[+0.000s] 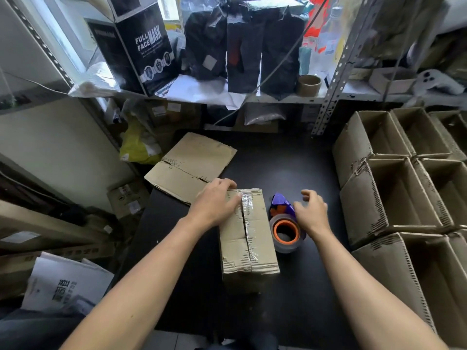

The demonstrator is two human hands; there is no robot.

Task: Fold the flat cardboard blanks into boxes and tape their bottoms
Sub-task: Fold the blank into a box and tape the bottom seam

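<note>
Far left, a stack of flat blanks lies at the table's back-left corner, its near-left edge overhanging the table edge. Just right of it the left hand rests flat on the far-left part of the box, fingers relaxed and stretched toward the taped seam, not gripping. The box sits bottom-up at the table's middle, its long axis running from the person straight away, the near end toward the front edge. Clear tape runs lengthwise along the seam between the two flaps and bunches at the far end. Just right of the box stands a tape dispenser with an orange core and purple guard, apart from the box wall. The right hand hovers just right of the dispenser, fingers loosely curled, holding nothing. Bare table surface lies behind and in front of the box. Along the right edge, finished boxes stand open-side up in tight rows.
</note>
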